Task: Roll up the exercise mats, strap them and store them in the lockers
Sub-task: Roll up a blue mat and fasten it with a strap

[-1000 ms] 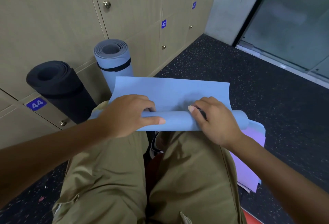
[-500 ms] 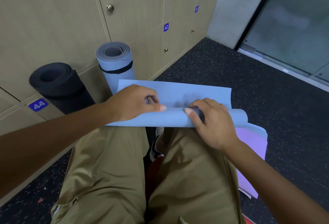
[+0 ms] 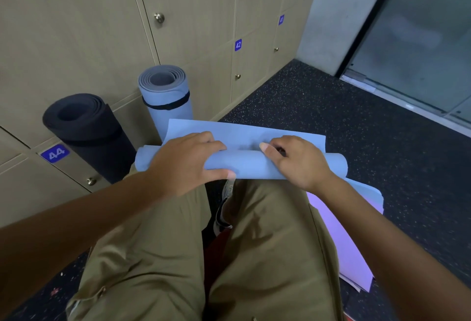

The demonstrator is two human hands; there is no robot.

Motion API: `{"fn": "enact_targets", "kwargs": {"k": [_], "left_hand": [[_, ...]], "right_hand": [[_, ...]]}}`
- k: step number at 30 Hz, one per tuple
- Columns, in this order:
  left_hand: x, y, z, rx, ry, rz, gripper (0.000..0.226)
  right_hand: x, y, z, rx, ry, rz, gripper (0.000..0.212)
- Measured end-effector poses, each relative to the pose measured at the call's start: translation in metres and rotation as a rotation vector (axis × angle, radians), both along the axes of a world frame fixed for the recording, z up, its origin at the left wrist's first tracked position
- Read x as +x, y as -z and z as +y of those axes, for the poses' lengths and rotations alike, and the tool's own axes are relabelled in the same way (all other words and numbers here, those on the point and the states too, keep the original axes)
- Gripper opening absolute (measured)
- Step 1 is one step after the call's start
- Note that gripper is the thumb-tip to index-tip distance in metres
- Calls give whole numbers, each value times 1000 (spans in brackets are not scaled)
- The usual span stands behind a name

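A light blue mat (image 3: 244, 162) lies across my knees, partly rolled into a thin tube with a flat flap beyond it. My left hand (image 3: 186, 165) grips the tube's left part, fingers over the top and thumb along the near side. My right hand (image 3: 295, 160) holds the tube's right part, fingers curled over it. A rolled blue mat (image 3: 165, 96) with a black strap stands against the lockers (image 3: 76, 40). Beside it leans a rolled black mat (image 3: 86, 132).
Closed lockers numbered 44, 42 and 41 fill the left wall. A purple mat (image 3: 344, 239) lies flat on the dark speckled floor (image 3: 382, 147) under my right leg. A glass door (image 3: 420, 40) is at the far right.
Both hands have turned the tube a little further away from me, and the flat flap beyond the roll is shorter. The roll looks slightly thicker.
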State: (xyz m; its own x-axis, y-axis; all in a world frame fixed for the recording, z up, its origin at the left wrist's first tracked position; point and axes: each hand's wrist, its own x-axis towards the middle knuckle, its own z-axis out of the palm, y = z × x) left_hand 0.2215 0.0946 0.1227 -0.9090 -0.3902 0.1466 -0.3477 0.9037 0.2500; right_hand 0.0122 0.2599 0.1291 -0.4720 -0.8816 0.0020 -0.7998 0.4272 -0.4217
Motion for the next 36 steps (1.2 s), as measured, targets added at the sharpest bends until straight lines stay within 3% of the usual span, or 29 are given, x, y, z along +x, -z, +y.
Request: {"fn": "enact_targets", "kwargs": {"k": [3,8,10,12,15,20,23,25,30,36], "left_hand": [[-6,-9,-8,172,-9,-85,77],[-16,-20,-20,394,-9,-119,66],[-21,-21,-24,424,4,-141,53],[-24,-22,-27,428,18,-154,55],[-27,-21,-26,308,5,-155,60],[-21,-5,-19,-113,90,133,68],[-17,4,-14,-458,170,90,73],[-17,10,-15,-555,179,22,78],[-25,7,-26,-479,191,-25,77],[-33,-11,-41,-399,144,-113,68]], "right_hand": [[2,4,2,-150,-2,30,29],[8,14,12,-184,-14,219,39],[10,21,15,-208,3,239,42],[10,26,14,-243,29,205,42],[6,27,9,-244,35,155,45],[-8,23,-2,-150,27,84,56],[-17,18,-9,-73,24,28,52],[-21,14,-15,-19,30,-21,46],[-24,11,-27,88,17,5,50],[-30,11,-14,-17,-123,238,74]]}}
